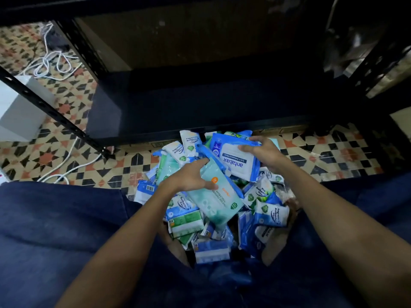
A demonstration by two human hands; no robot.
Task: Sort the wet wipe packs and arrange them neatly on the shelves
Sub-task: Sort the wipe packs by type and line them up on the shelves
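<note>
At frame centre, the left hand [193,176] pinches a teal pack [214,196] and the right hand [264,152] grips a blue pack [233,156] above the loose pile [264,210]; slick wrappers could slip, or neighbouring packs slide, below the bare shelf [200,107].

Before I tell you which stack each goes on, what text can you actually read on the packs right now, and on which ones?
"antabax": blue pack gripped by the right hand.
"ANTIBACTERIAL": pale teal pack under the left hand; its orange brand word is too blurred.
"Fragrance Free Antibacterial Wipes": small white pack at the pile's far edge.
"Pine Antibacterial": white pack.
Barcodes and fine print: too small.
</note>
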